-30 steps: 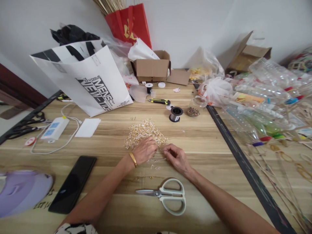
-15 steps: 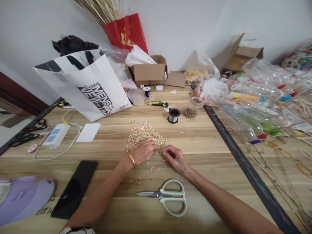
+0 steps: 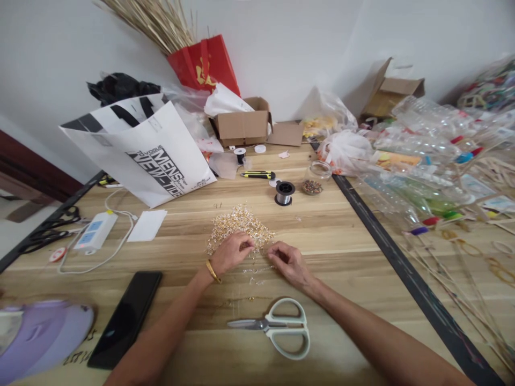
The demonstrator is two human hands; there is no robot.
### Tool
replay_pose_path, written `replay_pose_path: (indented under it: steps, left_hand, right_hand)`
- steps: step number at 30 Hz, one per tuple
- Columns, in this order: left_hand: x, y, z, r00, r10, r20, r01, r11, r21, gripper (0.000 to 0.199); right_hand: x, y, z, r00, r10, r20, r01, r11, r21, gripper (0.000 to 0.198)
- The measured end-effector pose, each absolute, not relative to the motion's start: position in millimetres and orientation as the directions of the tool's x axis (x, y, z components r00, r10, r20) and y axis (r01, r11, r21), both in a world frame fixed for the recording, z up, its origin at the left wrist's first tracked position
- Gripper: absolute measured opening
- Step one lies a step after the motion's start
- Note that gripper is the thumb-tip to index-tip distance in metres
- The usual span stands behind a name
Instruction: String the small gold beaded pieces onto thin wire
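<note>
A loose heap of small gold and clear beads or charms (image 3: pixel 237 220) lies on the wooden table. My left hand (image 3: pixel 232 253), with a gold bangle (image 3: pixel 213 272) on its wrist, rests at the heap's lower edge, thumb and fingers drawn together. Just right of the heap, my right hand (image 3: pixel 290 262) is closed in a pinch. Anything in either pinch is too small to make out. Below the hands lie a thin silvery chain (image 3: pixel 257 270) and, lower, a gold-coloured chain (image 3: pixel 251 298). Scissors with pale handles (image 3: pixel 277 324) lie nearest me, blades pointing left.
Beyond the heap stand a wire spool (image 3: pixel 284 193), a jar of small beads (image 3: pixel 313 186) and a yellow-black utility knife (image 3: pixel 258 175). A phone (image 3: pixel 125 319), power strip (image 3: pixel 95 232) and white paper bag (image 3: pixel 140 155) are on the left. Plastic bottles (image 3: pixel 410 187) crowd the right.
My left hand has drawn slightly left and turned, widening the gap from my right hand. My right hand stays nearly in place. The camera view has tilted slightly.
</note>
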State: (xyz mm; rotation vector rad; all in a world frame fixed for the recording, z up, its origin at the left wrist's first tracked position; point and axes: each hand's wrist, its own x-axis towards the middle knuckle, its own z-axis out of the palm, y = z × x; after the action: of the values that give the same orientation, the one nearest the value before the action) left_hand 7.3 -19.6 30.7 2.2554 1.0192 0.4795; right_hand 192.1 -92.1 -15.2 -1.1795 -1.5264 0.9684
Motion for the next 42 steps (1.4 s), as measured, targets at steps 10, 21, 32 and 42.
replay_pose_path:
  steps: [10,21,32,42]
  left_hand:
    - [8.7,-23.1,19.1,0.400,0.898,-0.181,0.125,0.142,0.982,0.016]
    - [12.2,-24.6,17.4,0.413,0.866,-0.282,-0.161,0.374,0.913,0.020]
    - [10.7,-23.5,14.1,0.424,0.852,-0.306,-0.232,0.429,0.873,0.018]
    - [9.6,-25.2,14.1,0.415,0.874,-0.253,-0.109,0.325,0.940,0.014]
  right_hand:
    - [191.4,-92.0,-15.2,-0.081,0.976,0.204,0.239,0.217,-0.946,0.015]
    - [191.8,-92.2,-15.0,-0.084,0.976,0.202,0.255,0.217,-0.942,0.015]
    - [191.6,-92.8,-13.1,-0.084,0.979,0.186,0.256,0.201,-0.945,0.014]
    - [191.5,-92.1,-16.1,-0.080,0.978,0.192,0.249,0.206,-0.946,0.016]
